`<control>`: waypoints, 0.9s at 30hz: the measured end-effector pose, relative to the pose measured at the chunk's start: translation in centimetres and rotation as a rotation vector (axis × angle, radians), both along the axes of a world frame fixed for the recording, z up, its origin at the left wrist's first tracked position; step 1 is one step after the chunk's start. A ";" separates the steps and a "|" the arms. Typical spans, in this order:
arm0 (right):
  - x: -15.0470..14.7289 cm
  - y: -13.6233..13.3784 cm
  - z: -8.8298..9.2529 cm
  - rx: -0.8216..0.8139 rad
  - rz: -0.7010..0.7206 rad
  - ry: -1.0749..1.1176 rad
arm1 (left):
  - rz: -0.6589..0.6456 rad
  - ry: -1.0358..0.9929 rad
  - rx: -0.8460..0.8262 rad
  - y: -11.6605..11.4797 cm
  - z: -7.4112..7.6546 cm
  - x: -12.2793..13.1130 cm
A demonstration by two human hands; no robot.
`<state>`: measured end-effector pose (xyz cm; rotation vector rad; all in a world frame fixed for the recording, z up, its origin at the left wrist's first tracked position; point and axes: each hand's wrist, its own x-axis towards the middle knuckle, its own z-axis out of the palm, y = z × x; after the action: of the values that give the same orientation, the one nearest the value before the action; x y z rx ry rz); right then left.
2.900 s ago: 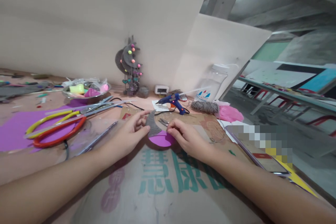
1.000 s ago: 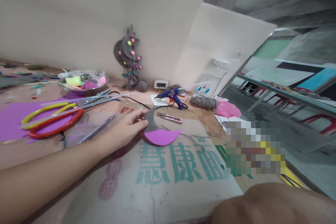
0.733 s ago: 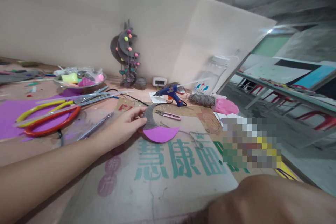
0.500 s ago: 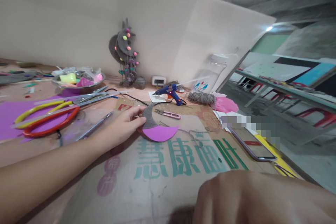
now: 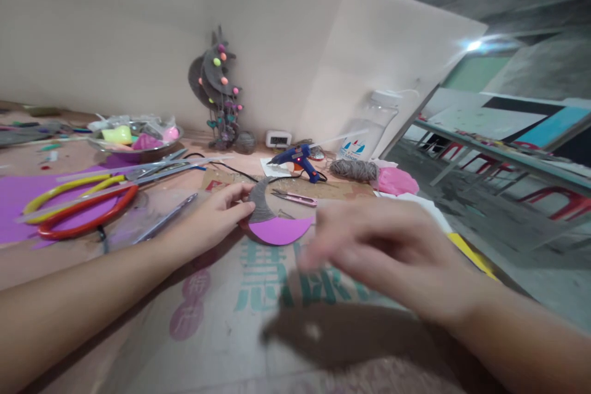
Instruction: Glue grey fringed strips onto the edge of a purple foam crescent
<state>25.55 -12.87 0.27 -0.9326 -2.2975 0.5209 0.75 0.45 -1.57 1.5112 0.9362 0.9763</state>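
Observation:
A crescent-shaped piece (image 5: 272, 221), grey with wound twine on its upper horn and purple on its lower half, lies on the printed cardboard sheet (image 5: 221, 320). My left hand (image 5: 217, 220) presses its fingertips on the crescent's left edge and grips it. My right hand (image 5: 383, 252) hovers over the cardboard to the right of the crescent, smeared by motion, so its fingers cannot be read. A small pink thread snipper (image 5: 295, 198) lies just behind the crescent.
A blue glue gun (image 5: 298, 160), a twine ball (image 5: 353, 169), a pink bag (image 5: 397, 181) and a clear jar (image 5: 369, 132) stand at the back. Large red and yellow scissors (image 5: 78, 209) lie left on purple foam (image 5: 18, 203). A bowl of clay (image 5: 133, 135) and a finished moon ornament (image 5: 215, 83) stand by the wall.
My right hand left the crescent, dropped near the camera, then swept forward over the cardboard toward the crescent. The left hand stayed on the crescent's edge.

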 end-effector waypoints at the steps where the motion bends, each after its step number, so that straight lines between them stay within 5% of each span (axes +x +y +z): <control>1: -1.1 3.2 1.3 -0.001 -0.009 0.004 | -0.003 -0.001 0.005 0.0 0.1 0.0; 3: -3.1 8.9 2.7 0.033 -0.117 0.055 | -0.008 -0.001 0.006 0.0 0.2 0.0; 6: -4.5 12.9 1.5 0.006 -0.204 0.071 | 0.004 0.008 0.004 0.1 0.1 0.0; 11: -4.5 12.1 -1.5 -0.017 -0.153 0.053 | 0.004 0.052 0.040 0.0 0.2 -0.1; 19: -4.7 12.5 -1.2 -0.282 -0.198 0.216 | 0.003 0.057 0.048 -0.1 0.2 -0.1; 27: -4.7 12.7 -1.3 -0.245 -0.196 0.039 | 0.002 0.062 0.075 0.1 -0.1 -0.3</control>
<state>20.86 -0.22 -1.06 -1.2380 -2.1098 0.7397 0.43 0.60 -1.67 1.6116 0.9544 0.9804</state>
